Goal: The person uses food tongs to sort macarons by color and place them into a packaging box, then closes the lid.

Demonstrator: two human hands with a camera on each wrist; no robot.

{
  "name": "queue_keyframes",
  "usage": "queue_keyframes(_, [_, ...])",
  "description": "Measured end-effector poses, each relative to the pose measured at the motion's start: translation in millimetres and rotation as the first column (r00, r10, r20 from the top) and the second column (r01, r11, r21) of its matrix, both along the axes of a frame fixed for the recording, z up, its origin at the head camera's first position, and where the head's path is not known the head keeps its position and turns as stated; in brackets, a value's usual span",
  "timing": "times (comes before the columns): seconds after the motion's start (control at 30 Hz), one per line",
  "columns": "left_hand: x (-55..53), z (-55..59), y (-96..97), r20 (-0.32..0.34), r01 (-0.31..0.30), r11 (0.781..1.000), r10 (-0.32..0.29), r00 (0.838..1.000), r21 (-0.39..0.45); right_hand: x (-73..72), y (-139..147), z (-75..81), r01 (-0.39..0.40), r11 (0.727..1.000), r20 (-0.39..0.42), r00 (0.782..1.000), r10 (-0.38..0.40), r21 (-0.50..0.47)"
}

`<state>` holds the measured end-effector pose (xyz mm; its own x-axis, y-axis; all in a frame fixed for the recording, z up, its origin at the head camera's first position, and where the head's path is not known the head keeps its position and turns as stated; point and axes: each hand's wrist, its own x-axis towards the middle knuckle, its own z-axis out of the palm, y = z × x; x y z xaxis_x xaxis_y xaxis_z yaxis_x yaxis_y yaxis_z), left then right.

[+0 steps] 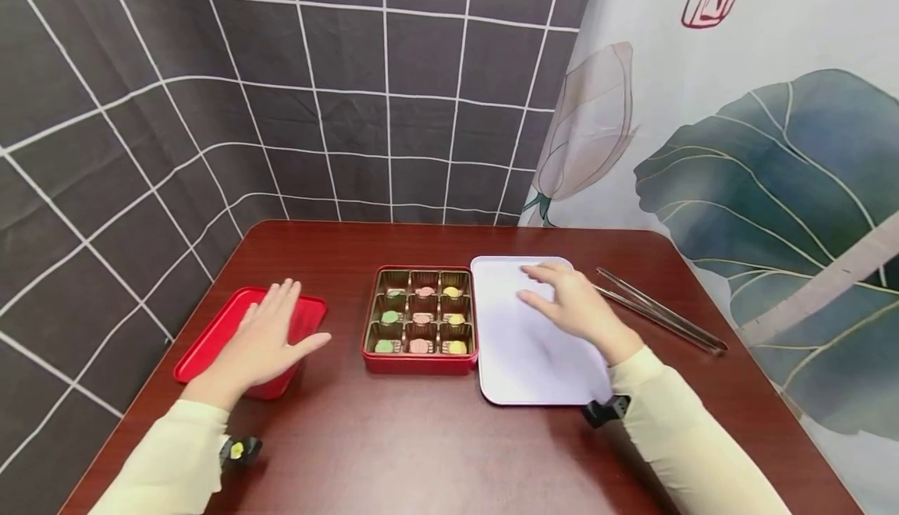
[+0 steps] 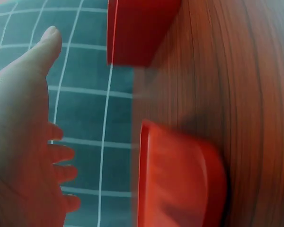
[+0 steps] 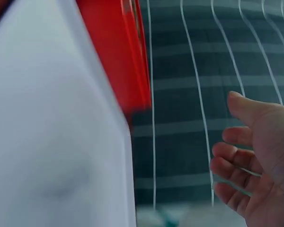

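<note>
My left hand (image 1: 263,343) hovers above a red tray (image 1: 307,318) on the left of the table, fingers straight and thumb spread, with nothing in it. Over a white tray (image 1: 513,367) right of centre, my right hand (image 1: 572,300) hangs with loosely bent fingers, also holding nothing. In the right wrist view that hand (image 3: 265,161) is apart from the white tray. Between the trays sits a red box (image 1: 421,364) with a gold divided insert. Green, pink and yellow round pieces lie in its compartments, one colour per column; the pink piece (image 1: 419,346) is in the front middle.
Metal tongs (image 1: 663,318) lie slantwise at the right of the white tray. The dark red wooden table (image 1: 393,445) ends at a grey gridded curtain (image 1: 337,109) behind and at the left. A white leaf-printed curtain (image 1: 604,187) hangs at the right.
</note>
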<state>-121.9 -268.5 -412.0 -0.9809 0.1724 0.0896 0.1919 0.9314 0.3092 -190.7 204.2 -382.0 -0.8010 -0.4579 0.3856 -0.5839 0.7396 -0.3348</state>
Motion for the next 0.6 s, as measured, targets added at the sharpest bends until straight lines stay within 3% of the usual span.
queue_keyframes(0.23, [11.7,1.4,-42.3,-0.073,-0.037,0.994,0.03,0.997,-0.099,20.8,-81,10.2,-0.083,0.996,0.023,0.996,0.083,0.022])
queue_keyframes(0.43, [18.7,-2.1,-71.6,-0.016,-0.062,0.991,0.061,0.998,-0.116,38.2,-147,8.7,-0.168,0.983,0.029,0.986,0.167,0.077])
queue_keyframes(0.6, [18.4,-10.2,-83.1,0.038,-0.066,0.989,0.072,0.997,-0.132,58.7,-201,4.0,-0.218,0.97,0.121,0.971,0.205,0.108])
